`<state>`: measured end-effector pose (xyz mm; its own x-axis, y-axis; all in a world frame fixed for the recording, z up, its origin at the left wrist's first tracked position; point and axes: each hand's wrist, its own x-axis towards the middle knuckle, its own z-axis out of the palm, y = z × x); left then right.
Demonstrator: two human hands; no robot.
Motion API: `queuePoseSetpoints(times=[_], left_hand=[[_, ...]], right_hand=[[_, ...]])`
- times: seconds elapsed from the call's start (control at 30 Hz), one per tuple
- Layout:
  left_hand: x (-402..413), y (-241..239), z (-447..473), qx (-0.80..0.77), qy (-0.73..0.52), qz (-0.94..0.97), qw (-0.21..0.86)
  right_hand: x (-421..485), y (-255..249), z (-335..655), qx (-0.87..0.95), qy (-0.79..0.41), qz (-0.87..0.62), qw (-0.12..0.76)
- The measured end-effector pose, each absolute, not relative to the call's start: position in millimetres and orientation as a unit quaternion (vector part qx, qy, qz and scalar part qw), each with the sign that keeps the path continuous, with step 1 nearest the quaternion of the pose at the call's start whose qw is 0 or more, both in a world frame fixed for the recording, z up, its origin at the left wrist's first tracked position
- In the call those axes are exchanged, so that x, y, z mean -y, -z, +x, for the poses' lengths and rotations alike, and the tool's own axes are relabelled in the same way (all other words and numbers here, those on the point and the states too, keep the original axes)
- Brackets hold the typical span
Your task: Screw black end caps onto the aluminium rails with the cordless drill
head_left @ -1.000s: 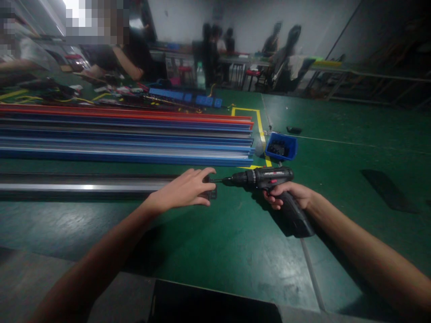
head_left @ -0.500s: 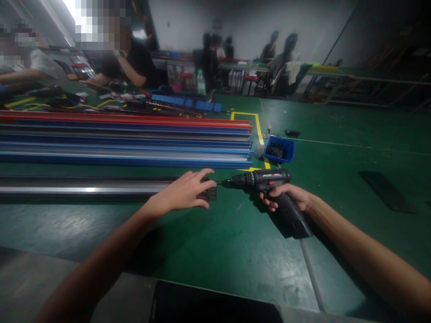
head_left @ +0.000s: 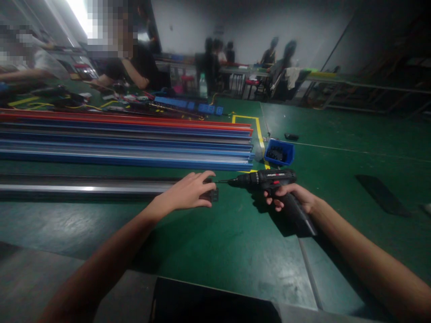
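Observation:
A long dark metal rail [head_left: 87,187] lies on the green floor, running left to right. My left hand [head_left: 188,193] grips its right end, fingers curled over the black end piece [head_left: 213,194]. My right hand [head_left: 292,196] is closed round the handle of a black cordless drill [head_left: 269,180]. The drill lies level and its bit points left at the rail's end, just short of my left fingers.
A stack of blue, grey and red rails [head_left: 134,139] lies behind the dark one. A blue bin [head_left: 279,152] of dark small parts sits past the drill beside yellow floor tape [head_left: 259,130]. A black strip [head_left: 382,194] lies on the right. People sit working at the left and far back.
The drill and my right hand have drawn slightly to the right, so the bit sits a little farther from the rail's end. My left hand keeps its hold.

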<state>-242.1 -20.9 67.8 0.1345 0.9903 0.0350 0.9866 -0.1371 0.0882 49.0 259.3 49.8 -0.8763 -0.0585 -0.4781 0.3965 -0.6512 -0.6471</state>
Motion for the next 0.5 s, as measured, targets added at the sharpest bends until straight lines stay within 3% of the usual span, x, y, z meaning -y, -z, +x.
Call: queuePoseSetpoints(times=[0.3,0.5], left_hand=[[21.2,-70.0,-246.5,-0.664,-0.093,0.736,0.092],[22.2,-71.1,-249.3,-0.663,-0.107,0.733,0.108]], right_hand=[[-253.6,-77.0,73.0,-0.454,0.850,0.262,0.050],[-219.8,-61.2,96.8,-0.433,0.864,0.247,0.075]])
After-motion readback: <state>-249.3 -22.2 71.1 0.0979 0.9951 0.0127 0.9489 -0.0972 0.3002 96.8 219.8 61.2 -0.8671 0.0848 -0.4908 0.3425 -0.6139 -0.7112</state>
